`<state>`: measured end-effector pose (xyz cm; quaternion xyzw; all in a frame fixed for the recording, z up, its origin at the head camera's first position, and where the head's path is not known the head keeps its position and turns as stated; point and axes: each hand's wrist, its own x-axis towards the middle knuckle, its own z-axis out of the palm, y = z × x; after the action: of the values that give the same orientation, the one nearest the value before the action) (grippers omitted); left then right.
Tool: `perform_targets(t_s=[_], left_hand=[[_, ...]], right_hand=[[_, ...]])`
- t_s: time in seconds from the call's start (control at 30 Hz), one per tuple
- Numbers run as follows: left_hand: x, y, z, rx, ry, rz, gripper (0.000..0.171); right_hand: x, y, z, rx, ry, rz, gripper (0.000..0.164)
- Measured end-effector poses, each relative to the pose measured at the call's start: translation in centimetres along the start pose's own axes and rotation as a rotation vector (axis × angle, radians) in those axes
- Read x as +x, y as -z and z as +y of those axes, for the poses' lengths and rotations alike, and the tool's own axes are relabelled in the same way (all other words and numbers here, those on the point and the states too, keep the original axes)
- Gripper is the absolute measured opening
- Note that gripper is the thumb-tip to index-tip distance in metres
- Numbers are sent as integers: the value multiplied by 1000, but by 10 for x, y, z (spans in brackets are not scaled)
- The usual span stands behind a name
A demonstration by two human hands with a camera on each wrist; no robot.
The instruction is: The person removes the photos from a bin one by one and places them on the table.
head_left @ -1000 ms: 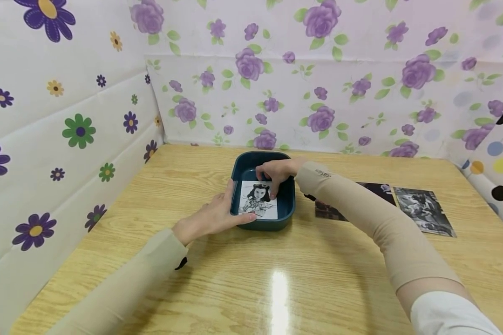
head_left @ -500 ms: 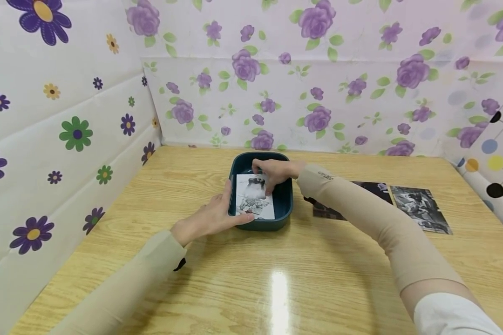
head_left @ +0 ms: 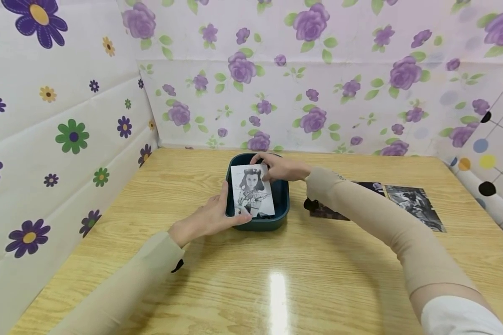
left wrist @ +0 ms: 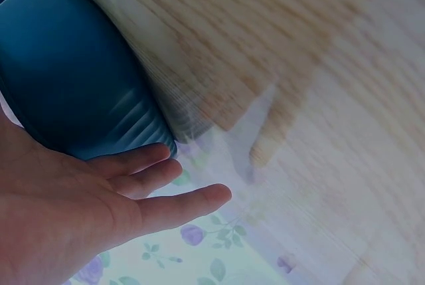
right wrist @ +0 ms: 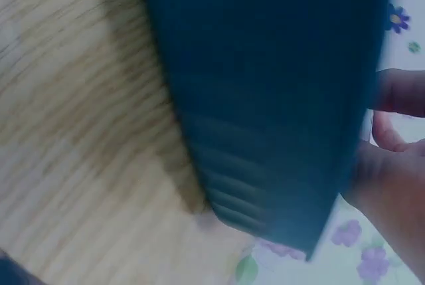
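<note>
A black-and-white portrait photo [head_left: 251,191] of a person with dark hair, with writing across it, stands partly raised and tilted in a dark teal plastic bin [head_left: 261,225]. My right hand [head_left: 286,168] pinches the photo at its upper right edge. A dark strip of another picture shows under its lower edge. My left hand [head_left: 205,215] steadies the bin, fingers straight along its left side and thumb over the front rim. The left wrist view shows the left hand [left wrist: 66,205] against the bin's ribbed wall [left wrist: 73,66]. In the right wrist view, the bin's wall [right wrist: 265,99] partly hides the right hand [right wrist: 398,172].
Two more photos lie flat on the wooden table [head_left: 218,288] to the right: a dark one [head_left: 329,212] partly under the right forearm, and a black-and-white one [head_left: 415,207]. Flowered sheets [head_left: 218,93] close off the back and left sides.
My right hand has raised the photo from flat in the bin, drawing its upper edge up and slightly left. The left hand keeps its place on the bin.
</note>
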<state>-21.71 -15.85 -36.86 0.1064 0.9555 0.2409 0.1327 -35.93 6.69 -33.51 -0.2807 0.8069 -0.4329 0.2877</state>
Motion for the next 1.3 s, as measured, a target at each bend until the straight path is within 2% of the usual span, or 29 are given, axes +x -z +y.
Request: perform_targets(t_s=[0.13, 0.3, 0.47, 0.63, 0.73, 0.83, 0.93, 1.17, 1.3], left_hand=[[0, -1, 0, 12, 10, -15, 128], [1, -3, 2, 24, 19, -30, 127], [1, -4, 3, 28, 19, -35, 127], [2, -5, 6, 28, 20, -29, 127], [2, -5, 7, 24, 17, -26, 127], [2, -6, 8, 26, 10, -29, 127], [2, -5, 7, 22, 7, -30, 126], [0, -2, 4, 7, -6, -16, 125], [-1, -2, 2, 4, -6, -19, 124]], right_hand=[[-13, 18, -5, 114, 7, 49, 54], [-39, 49, -6, 76, 19, 101, 55], [-75, 80, 9, 61, 5, 135, 56], [-121, 109, 36, 28, -42, 182, 56], [-151, 125, 56, 53, -64, 222, 55], [-183, 140, 78, 18, -100, 273, 54], [-212, 151, 99, -32, -145, 323, 54], [-271, 177, 148, -118, -259, 365, 49], [-302, 187, 168, -164, -335, 400, 48]])
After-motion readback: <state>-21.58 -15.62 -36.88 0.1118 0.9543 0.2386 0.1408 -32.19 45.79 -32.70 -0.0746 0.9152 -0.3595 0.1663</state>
